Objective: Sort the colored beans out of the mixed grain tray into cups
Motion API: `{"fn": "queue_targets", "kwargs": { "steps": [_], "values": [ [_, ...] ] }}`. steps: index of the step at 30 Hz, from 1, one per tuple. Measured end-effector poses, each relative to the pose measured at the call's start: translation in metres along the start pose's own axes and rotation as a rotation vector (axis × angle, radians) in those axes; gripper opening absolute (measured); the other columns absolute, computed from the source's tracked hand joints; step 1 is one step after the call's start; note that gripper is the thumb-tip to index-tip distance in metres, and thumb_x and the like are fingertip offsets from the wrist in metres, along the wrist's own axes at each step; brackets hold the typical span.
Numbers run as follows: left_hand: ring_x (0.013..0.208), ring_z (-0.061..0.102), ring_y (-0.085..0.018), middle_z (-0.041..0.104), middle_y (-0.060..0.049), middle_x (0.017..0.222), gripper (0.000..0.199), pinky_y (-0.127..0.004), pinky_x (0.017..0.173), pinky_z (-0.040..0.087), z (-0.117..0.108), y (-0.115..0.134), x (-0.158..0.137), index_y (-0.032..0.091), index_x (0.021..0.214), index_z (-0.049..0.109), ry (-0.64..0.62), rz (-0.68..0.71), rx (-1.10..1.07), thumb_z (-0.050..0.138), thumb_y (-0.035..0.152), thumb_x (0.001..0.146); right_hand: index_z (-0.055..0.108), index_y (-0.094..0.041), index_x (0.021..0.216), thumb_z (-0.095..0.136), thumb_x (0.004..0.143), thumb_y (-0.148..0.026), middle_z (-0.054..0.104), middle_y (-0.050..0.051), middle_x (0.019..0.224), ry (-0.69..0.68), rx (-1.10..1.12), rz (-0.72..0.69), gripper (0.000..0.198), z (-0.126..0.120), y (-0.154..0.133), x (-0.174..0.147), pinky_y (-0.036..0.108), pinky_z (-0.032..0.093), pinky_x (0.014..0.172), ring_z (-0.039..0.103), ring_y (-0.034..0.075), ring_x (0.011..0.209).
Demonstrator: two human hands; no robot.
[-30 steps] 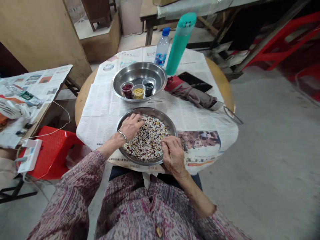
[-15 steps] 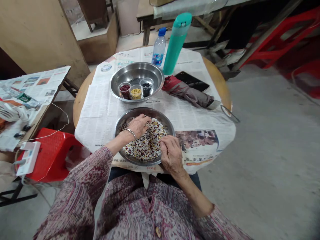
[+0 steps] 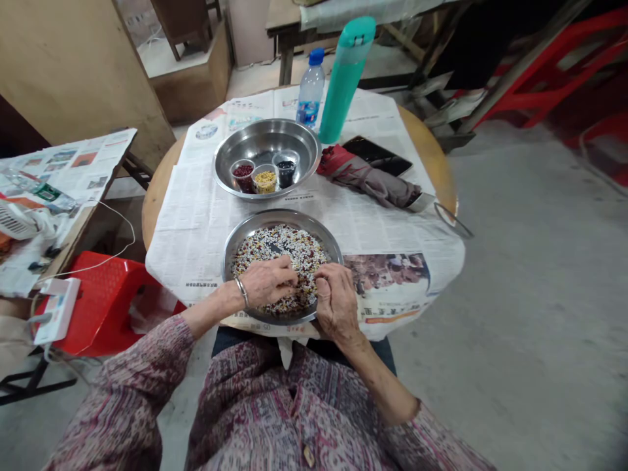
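A steel bowl point(image 3: 241, 231) holds a mix of white, yellow, red and dark grains and beans point(image 3: 301, 247). Over its near half, my left hand point(image 3: 269, 281) has its fingers curled down into the mix; the fingertips are partly hidden. A bracelet circles that wrist. My right hand point(image 3: 337, 297) is closed at the bowl's right side, thumb pressed against the bent fingers, and whatever it grips is hidden. Beyond stands a wider steel basin point(image 3: 304, 145) with clear cups of red beans point(image 3: 244, 171), yellow beans point(image 3: 265, 182) and black beans point(image 3: 286, 171).
Newspaper point(image 3: 191, 216) covers the round table. Behind the basin stand a water bottle point(image 3: 310, 91) and a green tumbler point(image 3: 346, 82). A folded umbrella point(image 3: 373, 180) and a dark tablet-like device point(image 3: 380, 156) lie at right. A red stool point(image 3: 105, 304) and power strip point(image 3: 57, 311) are left.
My left hand has moved toward me through the mix, from the far left part of the bowl to its near side. My right hand stays at the right rim.
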State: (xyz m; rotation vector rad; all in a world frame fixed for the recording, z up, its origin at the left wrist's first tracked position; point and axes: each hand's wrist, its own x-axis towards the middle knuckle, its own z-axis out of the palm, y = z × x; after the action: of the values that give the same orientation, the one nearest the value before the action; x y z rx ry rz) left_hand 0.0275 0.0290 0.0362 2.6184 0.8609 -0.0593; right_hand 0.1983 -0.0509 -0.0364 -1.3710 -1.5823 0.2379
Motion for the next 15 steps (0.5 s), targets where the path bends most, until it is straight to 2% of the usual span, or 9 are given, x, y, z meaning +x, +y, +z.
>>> {"fn": "queue_targets", "kwargs": {
  "steps": [2, 4, 6, 7, 9, 11, 13, 15],
  "values": [
    [0.104, 0.056, -0.021, 0.057, -0.005, 0.113, 0.023, -0.033, 0.087, 0.05, -0.003, -0.004, 0.007, 0.022, 0.103, 0.064, 0.081, -0.041, 0.022, 0.066, 0.038, 0.087, 0.051, -0.024, 0.099, 0.036, 0.098, -0.023, 0.058, 0.008, 0.099, 0.002, 0.004, 0.005, 0.015, 0.0, 0.0, 0.0, 0.044, 0.044, 0.092, 0.052, 0.024, 0.102],
    [0.117, 0.049, -0.029, 0.052, -0.01, 0.127, 0.052, -0.044, 0.098, 0.045, -0.004, -0.006, 0.021, 0.02, 0.115, 0.06, 0.154, -0.069, 0.068, 0.076, 0.049, 0.075, 0.051, -0.024, 0.099, 0.036, 0.098, -0.024, 0.058, 0.008, 0.1, 0.009, 0.01, 0.002, 0.015, 0.0, 0.001, -0.001, 0.044, 0.043, 0.092, 0.052, 0.024, 0.102],
    [0.124, 0.042, -0.035, 0.044, -0.014, 0.138, 0.074, -0.052, 0.103, 0.041, -0.002, -0.005, 0.038, 0.02, 0.127, 0.054, 0.171, -0.09, 0.105, 0.08, 0.055, 0.067, 0.051, -0.024, 0.1, 0.035, 0.098, -0.025, 0.057, 0.008, 0.1, 0.019, 0.019, -0.011, 0.016, 0.001, 0.001, -0.001, 0.044, 0.043, 0.091, 0.051, 0.024, 0.102],
    [0.124, 0.041, -0.036, 0.042, -0.015, 0.14, 0.078, -0.053, 0.102, 0.04, -0.001, -0.004, 0.046, 0.02, 0.13, 0.052, 0.158, -0.088, 0.117, 0.08, 0.054, 0.066, 0.05, -0.024, 0.1, 0.035, 0.098, -0.026, 0.057, 0.008, 0.099, 0.026, 0.022, -0.016, 0.016, 0.001, 0.002, -0.002, 0.043, 0.043, 0.09, 0.051, 0.024, 0.102],
    [0.122, 0.044, -0.035, 0.046, -0.013, 0.135, 0.067, -0.051, 0.1, 0.042, 0.002, 0.0, 0.058, 0.022, 0.128, 0.054, 0.11, -0.058, 0.131, 0.077, 0.048, 0.07, 0.051, -0.023, 0.099, 0.035, 0.099, -0.027, 0.057, 0.008, 0.097, 0.034, 0.024, -0.016, 0.016, 0.001, 0.001, -0.002, 0.042, 0.043, 0.089, 0.051, 0.023, 0.099],
    [0.116, 0.05, -0.03, 0.054, -0.009, 0.124, 0.043, -0.043, 0.095, 0.046, 0.003, 0.003, 0.063, 0.023, 0.117, 0.06, 0.03, -0.009, 0.117, 0.07, 0.037, 0.078, 0.051, -0.023, 0.097, 0.035, 0.099, -0.028, 0.056, 0.007, 0.096, 0.031, 0.02, -0.006, 0.016, 0.001, 0.001, -0.002, 0.041, 0.042, 0.089, 0.051, 0.023, 0.098],
    [0.108, 0.055, -0.024, 0.059, -0.006, 0.113, 0.025, -0.035, 0.086, 0.049, 0.001, 0.006, 0.059, 0.022, 0.107, 0.063, -0.06, 0.028, 0.084, 0.062, 0.025, 0.082, 0.05, -0.023, 0.097, 0.036, 0.098, -0.027, 0.056, 0.007, 0.096, 0.025, 0.014, -0.002, 0.015, 0.001, 0.001, -0.002, 0.041, 0.042, 0.089, 0.051, 0.023, 0.098],
    [0.102, 0.058, -0.021, 0.061, -0.005, 0.106, 0.021, -0.03, 0.077, 0.05, -0.003, 0.007, 0.046, 0.021, 0.102, 0.064, -0.116, 0.035, 0.068, 0.057, 0.018, 0.083, 0.05, -0.023, 0.097, 0.036, 0.098, -0.026, 0.056, 0.007, 0.095, 0.027, 0.012, -0.008, 0.014, 0.0, 0.001, -0.001, 0.041, 0.042, 0.089, 0.051, 0.023, 0.097]
  ]
}}
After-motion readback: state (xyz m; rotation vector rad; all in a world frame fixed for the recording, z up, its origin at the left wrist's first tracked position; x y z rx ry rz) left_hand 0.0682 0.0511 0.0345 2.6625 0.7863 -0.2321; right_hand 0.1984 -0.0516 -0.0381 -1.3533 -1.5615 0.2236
